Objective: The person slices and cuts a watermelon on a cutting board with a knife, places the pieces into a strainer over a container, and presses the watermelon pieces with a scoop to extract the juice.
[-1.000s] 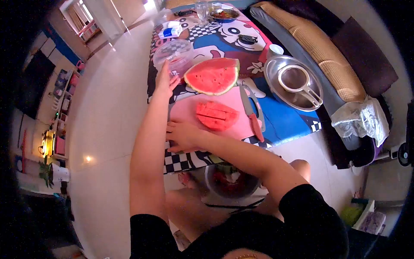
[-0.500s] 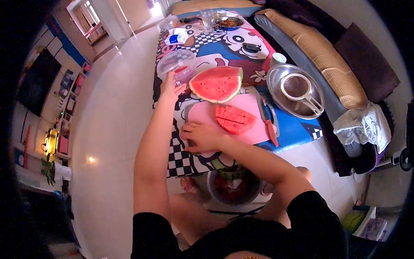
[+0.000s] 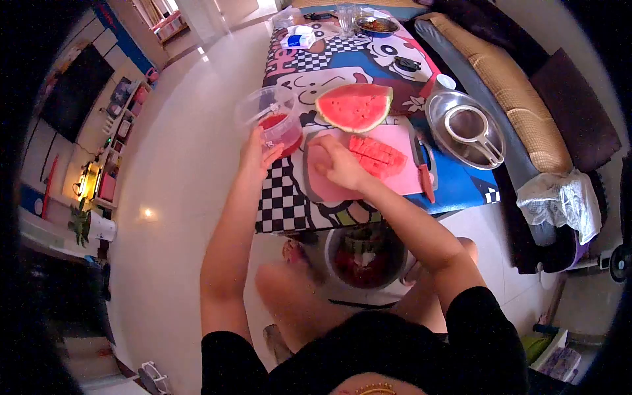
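My left hand (image 3: 259, 157) grips the near side of a clear plastic tub (image 3: 289, 126), which is slightly tilted at the table's left edge and has red contents. My right hand (image 3: 339, 163) is curled over the left part of the pink cutting board (image 3: 342, 191); whatever its fingers hold is hidden. Just right of it lies a piece of watermelon cut into strips (image 3: 378, 157). Beyond the board rests a large watermelon wedge (image 3: 355, 107) with rind. A knife with a red handle (image 3: 427, 183) lies along the board's right side.
A steel basin (image 3: 438, 122) holding a white-rimmed strainer (image 3: 466, 124) stands at the right. A bowl (image 3: 359, 270) with rind is below the table edge, between the knees. Farther back are a tissue pack (image 3: 297, 41), a glass pitcher (image 3: 345, 20) and a dish of food (image 3: 377, 26).
The left hand has drawn the tub nearer and tilted it. My right hand has moved from the board's near left corner farther onto the board, beside the cut watermelon. The view has shifted.
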